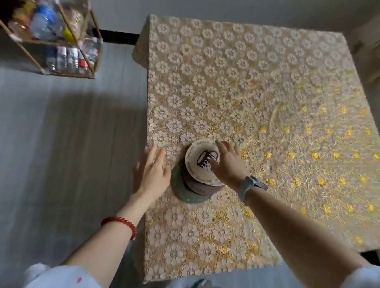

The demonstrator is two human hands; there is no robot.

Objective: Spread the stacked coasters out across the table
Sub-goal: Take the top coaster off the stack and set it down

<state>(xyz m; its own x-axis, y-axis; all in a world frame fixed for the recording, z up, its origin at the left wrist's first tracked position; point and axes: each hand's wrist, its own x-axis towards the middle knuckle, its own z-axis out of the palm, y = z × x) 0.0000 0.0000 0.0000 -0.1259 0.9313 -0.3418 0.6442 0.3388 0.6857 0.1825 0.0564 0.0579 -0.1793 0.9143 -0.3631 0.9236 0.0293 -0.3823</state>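
A person is working over a small table (271, 86) draped in a lace cloth of white flowers and gold threadwork, and the stack of coasters (196, 174) is sitting near its left edge, close to the person. The stack is already leaning out of line: a pale round top coaster (200, 160) printed with a dark cup design is lying over a brownish one (200, 187), which in turn is overlapping a dull green one (181, 189) at the bottom. The right hand (227, 165) is resting on the top coaster, fingers curled over its far right rim and the thumb pressing on its face, so it is gripping that disc rather than hanging open. The left hand (152, 171) is lying flat and open on the cloth just beside the stack, holding nothing. The coasters look thin, stiff and light, the lower two perhaps felt or cork, though that is hard to tell. They will likely slide easily off one another, but the bumpy lace may snag a dragged edge. Pinching each disc at its rim and lifting it clear seems safer than pushing. A shelf (55, 38) of bottles is standing on the floor well apart to the left.
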